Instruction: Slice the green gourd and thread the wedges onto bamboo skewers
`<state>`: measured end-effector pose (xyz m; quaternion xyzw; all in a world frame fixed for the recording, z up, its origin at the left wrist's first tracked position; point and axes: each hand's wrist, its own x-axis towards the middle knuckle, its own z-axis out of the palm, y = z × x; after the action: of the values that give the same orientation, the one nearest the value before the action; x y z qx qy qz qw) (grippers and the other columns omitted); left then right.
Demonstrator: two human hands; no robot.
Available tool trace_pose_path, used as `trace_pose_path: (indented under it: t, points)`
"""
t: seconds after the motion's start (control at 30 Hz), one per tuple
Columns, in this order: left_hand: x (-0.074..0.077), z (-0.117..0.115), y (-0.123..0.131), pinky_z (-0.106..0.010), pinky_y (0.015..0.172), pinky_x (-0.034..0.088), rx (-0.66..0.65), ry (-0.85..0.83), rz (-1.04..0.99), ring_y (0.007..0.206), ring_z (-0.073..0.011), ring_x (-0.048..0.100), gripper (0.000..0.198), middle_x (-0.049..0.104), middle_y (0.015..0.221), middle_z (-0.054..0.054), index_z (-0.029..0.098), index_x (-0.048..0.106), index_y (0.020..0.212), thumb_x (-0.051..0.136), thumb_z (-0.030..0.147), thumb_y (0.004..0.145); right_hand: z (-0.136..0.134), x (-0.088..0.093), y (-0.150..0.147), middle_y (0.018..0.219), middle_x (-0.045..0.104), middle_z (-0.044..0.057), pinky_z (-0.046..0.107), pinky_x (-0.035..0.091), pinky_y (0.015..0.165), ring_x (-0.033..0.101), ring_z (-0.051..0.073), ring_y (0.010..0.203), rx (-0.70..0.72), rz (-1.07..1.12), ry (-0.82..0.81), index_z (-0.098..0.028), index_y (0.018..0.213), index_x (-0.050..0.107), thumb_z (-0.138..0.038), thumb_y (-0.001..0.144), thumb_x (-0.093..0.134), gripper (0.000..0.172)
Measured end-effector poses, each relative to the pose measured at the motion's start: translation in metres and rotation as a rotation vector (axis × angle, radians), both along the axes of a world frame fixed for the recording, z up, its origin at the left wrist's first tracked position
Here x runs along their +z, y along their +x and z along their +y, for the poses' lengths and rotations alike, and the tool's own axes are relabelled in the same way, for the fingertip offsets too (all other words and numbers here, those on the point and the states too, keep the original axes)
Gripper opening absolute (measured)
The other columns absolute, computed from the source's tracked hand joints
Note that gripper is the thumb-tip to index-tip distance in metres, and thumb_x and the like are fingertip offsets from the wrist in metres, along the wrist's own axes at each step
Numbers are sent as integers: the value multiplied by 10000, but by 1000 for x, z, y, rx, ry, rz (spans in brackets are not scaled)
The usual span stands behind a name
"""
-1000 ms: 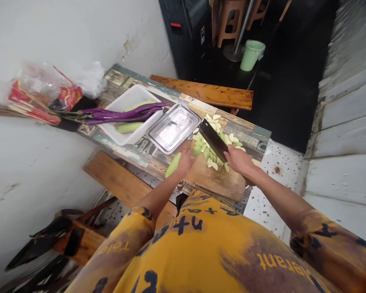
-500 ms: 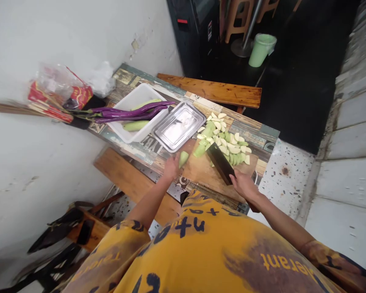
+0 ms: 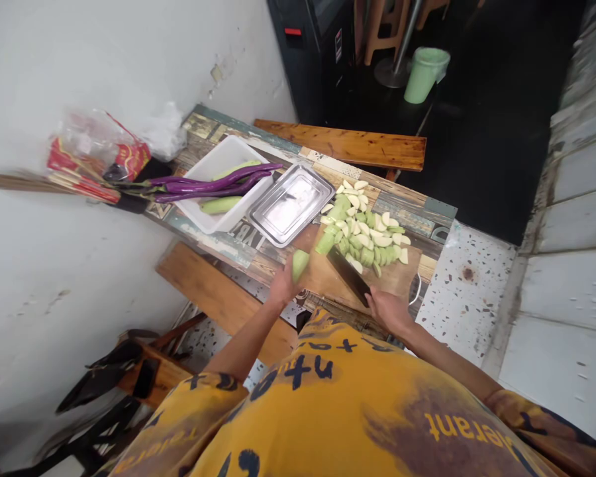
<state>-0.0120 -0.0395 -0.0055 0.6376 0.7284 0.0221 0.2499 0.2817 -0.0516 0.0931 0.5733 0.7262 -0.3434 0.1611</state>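
My left hand (image 3: 282,286) is closed around a short piece of light green squash (image 3: 300,265), at the left edge of the wooden cutting board (image 3: 320,277). In my right hand (image 3: 388,310) is the handle of a dark, broad-bladed cleaver (image 3: 348,275); its blade is tilted low over the board, beside the cut squash. Pale green squash slices (image 3: 367,235) lie heaped across the far side of the board, some spilling toward the tabletop. Left of the board sits a shiny rectangular metal tray (image 3: 258,213) with a whitish patch in its middle, perhaps a reflection.
A white plastic tub (image 3: 209,224) holds long purple eggplants (image 3: 218,182) and whole green squash. Plastic bags (image 3: 163,132) and red packets lie by the wall. Wooden benches (image 3: 347,147) flank the patterned table (image 3: 417,225). A green bin (image 3: 424,76) stands on the dark floor.
The cleaver has shifted left and toward me, away from the slices. My left hand has come slightly right and nearer with the squash piece, which shows more fully.
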Motion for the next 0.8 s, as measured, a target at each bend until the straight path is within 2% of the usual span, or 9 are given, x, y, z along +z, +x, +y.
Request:
trace_pose_path:
  t: [0.1, 0.23, 0.3, 0.37, 0.47, 0.53, 0.67, 0.8]
  points:
    - [4, 0, -2, -346, 727, 467, -26, 15, -71, 898, -262, 580, 954, 543, 1075, -125, 220, 138, 1412, 672, 315, 627, -3, 0, 0, 835, 655, 92, 293, 414, 650, 618, 221, 765, -4, -61, 45, -175, 993, 521, -336, 927, 233, 337]
    - [10, -6, 12, -342, 749, 468, -309, -57, -140, 910, -266, 571, 960, 537, 1093, -130, 219, 153, 1421, 680, 297, 623, -4, 0, 3, 811, 656, 107, 301, 409, 627, 618, 231, 726, -40, -89, 59, -159, 1027, 526, -335, 927, 217, 370]
    - [8, -9, 26, -345, 783, 461, -396, -59, -147, 962, -281, 555, 942, 488, 1182, -166, 188, 167, 1420, 676, 312, 637, -4, -1, 3, 799, 656, 107, 301, 408, 630, 617, 231, 719, -53, -98, 45, -156, 1038, 531, -335, 925, 235, 363]
    - [5, -12, 40, -355, 830, 443, -397, -15, -102, 1042, -306, 518, 906, 425, 1256, -204, 138, 175, 1415, 650, 364, 679, -5, -2, 1, 791, 656, 107, 302, 405, 636, 616, 232, 713, -51, -105, 32, -150, 1039, 533, -337, 922, 264, 349]
    - [3, -12, 53, -415, 884, 408, -360, 65, 23, 1122, -348, 451, 793, 421, 1252, -238, 74, 217, 1392, 529, 471, 781, -6, -4, -3, 797, 659, 106, 298, 401, 649, 615, 223, 705, -25, -108, 47, -146, 1047, 532, -324, 926, 272, 337]
    - [3, -8, 55, -453, 926, 375, -428, 110, 43, 1162, -350, 415, 708, 437, 1248, -238, 61, 276, 1364, 447, 493, 830, -9, -5, -4, 815, 661, 107, 295, 398, 648, 610, 217, 699, -20, -114, 71, -144, 1096, 514, -302, 930, 268, 336]
    - [-1, 7, 57, -411, 1008, 335, -722, 211, -61, 1227, -265, 377, 441, 451, 1290, -176, 86, 422, 1277, 302, 314, 919, -11, -5, -3, 815, 665, 107, 304, 399, 646, 601, 231, 713, 22, -119, 93, -151, 1205, 454, -271, 906, 332, 345]
    - [-3, 20, 60, -418, 999, 357, -786, 276, -97, 1205, -252, 395, 400, 497, 1232, -166, 79, 492, 1211, 263, 221, 916, -9, -1, -1, 809, 664, 103, 305, 408, 630, 601, 229, 690, 123, -157, 104, -179, 1222, 450, -222, 868, 394, 361]
